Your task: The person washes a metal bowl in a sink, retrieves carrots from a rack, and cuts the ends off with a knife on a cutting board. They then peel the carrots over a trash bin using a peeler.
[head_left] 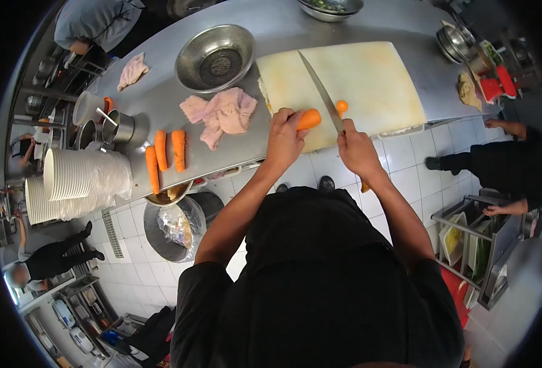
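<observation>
My left hand (285, 136) is wrapped round a carrot (309, 119) at the near part of the pale cutting board (381, 80). In my right hand (355, 147) is the handle of a large knife (320, 87), its long blade pointing away from me across the board, just right of the carrot. A small orange carrot piece (342, 105) lies to the right of the blade. Left of the board, a crumpled pink cloth (223, 115) rests on the steel counter, and several whole carrots (179, 150) lie further left near the counter's front edge.
A metal bowl (216, 58) stands behind the cloth. Stacked white containers (78, 175) and metal pots (119, 127) are at the left. A lined bin (174, 228) stands below the counter. A person (507, 159) is at the right, another (53, 257) at the lower left.
</observation>
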Available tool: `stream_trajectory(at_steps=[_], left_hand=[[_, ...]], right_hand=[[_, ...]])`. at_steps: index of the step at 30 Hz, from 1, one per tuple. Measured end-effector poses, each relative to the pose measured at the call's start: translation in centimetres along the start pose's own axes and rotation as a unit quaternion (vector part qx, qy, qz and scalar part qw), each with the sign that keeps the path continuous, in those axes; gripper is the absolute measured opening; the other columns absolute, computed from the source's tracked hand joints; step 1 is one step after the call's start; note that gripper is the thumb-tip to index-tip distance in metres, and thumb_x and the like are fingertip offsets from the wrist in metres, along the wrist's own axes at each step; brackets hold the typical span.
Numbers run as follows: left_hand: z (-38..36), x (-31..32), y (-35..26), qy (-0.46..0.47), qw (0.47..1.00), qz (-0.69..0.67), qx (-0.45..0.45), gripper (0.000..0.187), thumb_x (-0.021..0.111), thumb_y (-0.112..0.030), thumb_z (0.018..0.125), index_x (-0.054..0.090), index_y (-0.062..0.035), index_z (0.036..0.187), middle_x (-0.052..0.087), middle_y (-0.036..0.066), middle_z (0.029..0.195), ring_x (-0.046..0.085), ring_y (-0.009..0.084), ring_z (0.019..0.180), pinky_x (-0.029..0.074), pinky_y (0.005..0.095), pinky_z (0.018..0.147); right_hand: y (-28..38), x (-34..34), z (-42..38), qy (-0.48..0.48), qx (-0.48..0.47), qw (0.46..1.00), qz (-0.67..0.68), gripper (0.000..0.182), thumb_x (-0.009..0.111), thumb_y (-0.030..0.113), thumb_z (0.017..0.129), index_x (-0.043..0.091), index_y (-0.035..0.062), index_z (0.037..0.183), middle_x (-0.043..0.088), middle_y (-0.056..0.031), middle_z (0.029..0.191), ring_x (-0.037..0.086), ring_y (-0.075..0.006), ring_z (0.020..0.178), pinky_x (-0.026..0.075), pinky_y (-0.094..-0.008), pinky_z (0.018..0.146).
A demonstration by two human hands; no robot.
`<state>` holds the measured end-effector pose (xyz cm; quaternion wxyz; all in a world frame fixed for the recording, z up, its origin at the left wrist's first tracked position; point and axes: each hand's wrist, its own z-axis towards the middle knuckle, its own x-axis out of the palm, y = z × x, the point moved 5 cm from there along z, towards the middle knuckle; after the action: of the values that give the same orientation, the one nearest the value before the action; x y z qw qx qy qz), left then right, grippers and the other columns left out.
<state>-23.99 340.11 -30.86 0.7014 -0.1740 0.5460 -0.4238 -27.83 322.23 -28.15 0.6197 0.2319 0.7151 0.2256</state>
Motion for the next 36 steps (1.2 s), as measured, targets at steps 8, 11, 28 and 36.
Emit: stream_trajectory(at_steps=[8, 11, 28, 36], left_hand=[[0.0, 0.7, -0.1, -0.001, 0.999, 0.038, 0.003, 0.047, 0.074, -0.001, 0.070, 0.064, 0.0014, 0.116, 0.056, 0.014, 0.101, 0.057, 0.0312, 0.094, 0.048, 0.0359, 0.084], [0.0, 0.7, 0.0, -0.001, 1.000, 0.022, -0.006, 0.047, 0.074, 0.001, 0.069, 0.064, 0.0014, 0.116, 0.057, 0.015, 0.100, 0.057, 0.0311, 0.093, 0.048, 0.0356, 0.083], [-0.7, 0.1, 0.2, -0.025, 0.999, -0.024, -0.035, 0.047, 0.073, 0.002, 0.071, 0.063, 0.0006, 0.117, 0.056, 0.014, 0.105, 0.057, 0.0320, 0.096, 0.048, 0.0346, 0.086], [-5.1, -10.3, 5.0, -0.190, 0.973, -0.048, -0.125, 0.044, 0.074, -0.002, 0.077, 0.059, 0.0022, 0.118, 0.057, 0.015, 0.110, 0.060, 0.0257, 0.097, 0.051, 0.0321, 0.084]], right_hand=[[1.7, -0.8, 0.0, 0.056, 0.002, 0.998, 0.026, 0.022, 0.047, 0.014, 0.092, 0.041, -0.0018, 0.105, 0.061, -0.0279, 0.071, 0.061, -0.0486, 0.074, 0.045, -0.0576, 0.069], [1.8, -0.7, 0.3, 0.065, 0.009, 0.998, 0.021, 0.022, 0.047, 0.013, 0.092, 0.041, -0.0026, 0.105, 0.061, -0.0286, 0.070, 0.061, -0.0490, 0.074, 0.046, -0.0575, 0.071], [-0.9, 3.1, 4.3, 0.089, 0.030, 0.995, 0.035, 0.025, 0.048, 0.017, 0.091, 0.045, -0.0004, 0.108, 0.063, -0.0308, 0.079, 0.061, -0.0488, 0.083, 0.046, -0.0565, 0.077], [-3.5, -5.4, 5.7, -0.113, -0.022, 0.988, -0.106, 0.027, 0.056, 0.024, 0.089, 0.056, 0.0045, 0.108, 0.065, -0.0244, 0.079, 0.064, -0.0436, 0.079, 0.050, -0.0513, 0.072]])
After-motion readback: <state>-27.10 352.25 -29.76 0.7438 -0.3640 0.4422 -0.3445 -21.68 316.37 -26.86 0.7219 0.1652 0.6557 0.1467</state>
